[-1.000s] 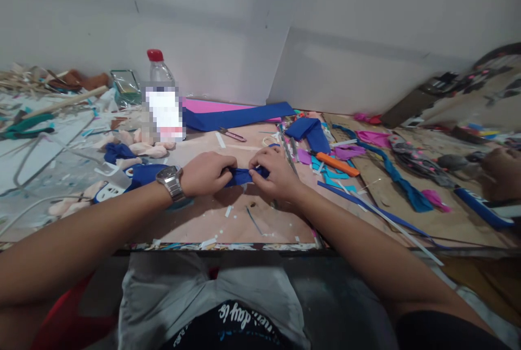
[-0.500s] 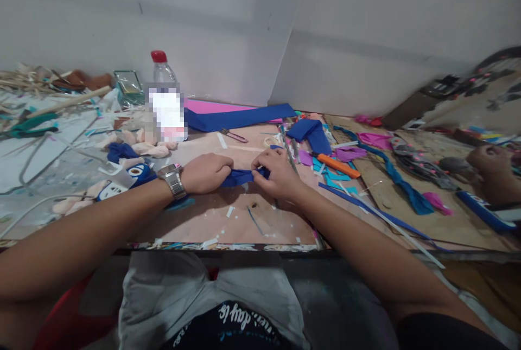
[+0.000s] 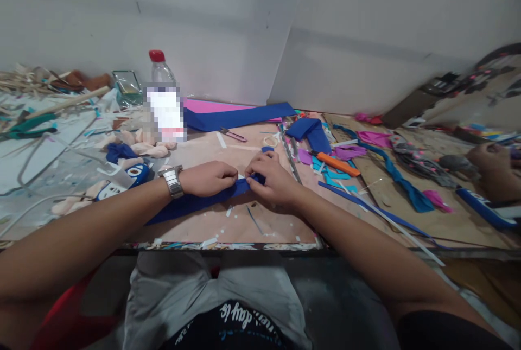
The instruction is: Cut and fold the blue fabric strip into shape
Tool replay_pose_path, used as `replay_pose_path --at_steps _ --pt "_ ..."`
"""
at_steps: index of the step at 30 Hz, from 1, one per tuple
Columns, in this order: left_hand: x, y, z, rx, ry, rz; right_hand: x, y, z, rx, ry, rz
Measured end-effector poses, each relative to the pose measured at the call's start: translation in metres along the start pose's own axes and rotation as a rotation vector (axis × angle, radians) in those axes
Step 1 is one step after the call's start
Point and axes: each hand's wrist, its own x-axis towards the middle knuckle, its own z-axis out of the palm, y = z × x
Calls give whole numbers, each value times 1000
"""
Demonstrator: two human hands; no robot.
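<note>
A strip of blue fabric (image 3: 195, 204) runs from under my left forearm up to my fingers, over the pinkish work board. My left hand (image 3: 209, 177), with a metal watch at its wrist, pinches the strip's edge between thumb and fingers. Right beside it my right hand (image 3: 271, 179) is closed on the strip's gathered end, a little of which shows beneath its fingers. Left of my watch lies a blue and white glue gun (image 3: 122, 180) with a cord. Small scissors-like snips (image 3: 234, 135) rest beyond my hands.
A bottle with a red cap (image 3: 158, 57) stands at the back. Right of my hands lie an orange utility knife (image 3: 338, 164), fabric scraps and a long blue strip (image 3: 378, 214). Green-handled pliers (image 3: 30, 126) sit far left. Another person's hand (image 3: 494, 168) is at the far right.
Both hands stay close together, and the gap between them has narrowed slightly. More of the blue strip now lies spread below my left wrist.
</note>
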Motion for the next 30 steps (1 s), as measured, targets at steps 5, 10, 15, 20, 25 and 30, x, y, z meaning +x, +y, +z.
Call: replay_pose_path --at_steps 5,10,15,20,25,30 --pt "2 -8 2 -78 -44 5 -1 0 1 11 -1 2" --pt "2 -10 2 -81 -1 6 -1 -3 0 23 -27 1" --pt "1 -8 1 -107 -15 -19 0 -4 -2 -4 -28 -16" --pt "2 -11 2 -148 -65 -17 -1 -6 -1 0 -35 -44" --pt "1 -10 2 -278 -113 -22 -1 -8 1 4 -19 -67" --pt "1 -10 1 -469 -194 -62 0 -4 4 20 27 -79"
